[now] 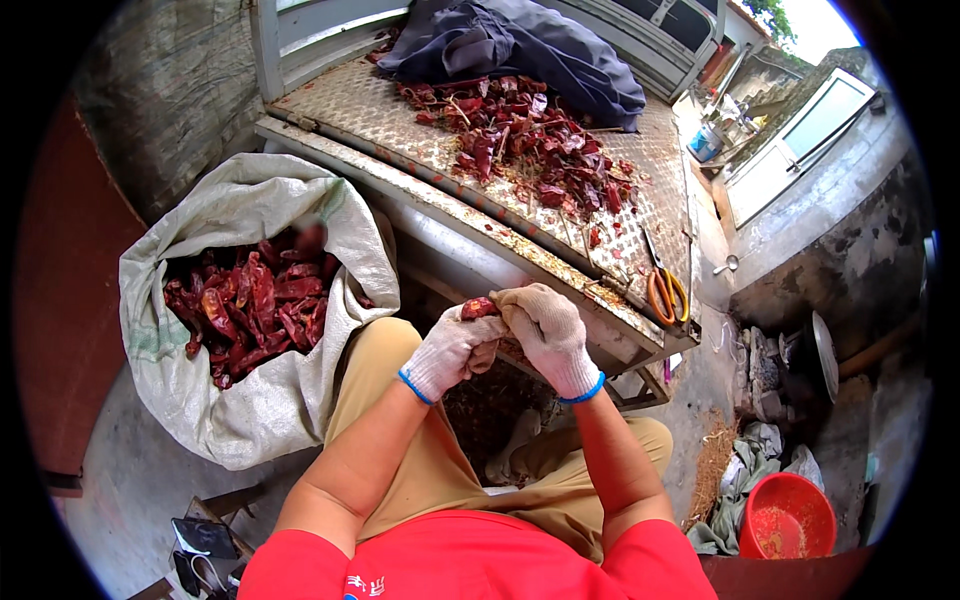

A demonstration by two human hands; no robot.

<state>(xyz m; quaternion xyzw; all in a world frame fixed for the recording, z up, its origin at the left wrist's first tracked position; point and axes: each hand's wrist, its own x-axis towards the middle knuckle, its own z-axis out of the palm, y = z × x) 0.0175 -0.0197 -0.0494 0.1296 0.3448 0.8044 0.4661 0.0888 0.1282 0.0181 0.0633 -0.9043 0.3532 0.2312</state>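
My gloved left hand (448, 356) grips a dried red chili (478, 308) above my lap. My right hand (548, 338), in a white glove with a blue cuff, pinches that chili's right end. To the left, an open white woven sack (180, 395) holds a heap of dried chilies (255, 300). Beyond my hands, broken chilies (510, 140) lie on a metal platform (360, 120) beside a crumpled dark cloth (510, 50). Scissors (665, 292) with orange handles rest at the platform's right end.
My legs (370, 390) are bent below the platform's front edge. A red basin (785, 515) and crumpled sacks (750, 470) are at lower right. A white-framed door (800, 135) and wall stand to the right. A small stand with dark devices (205, 540) is at lower left.
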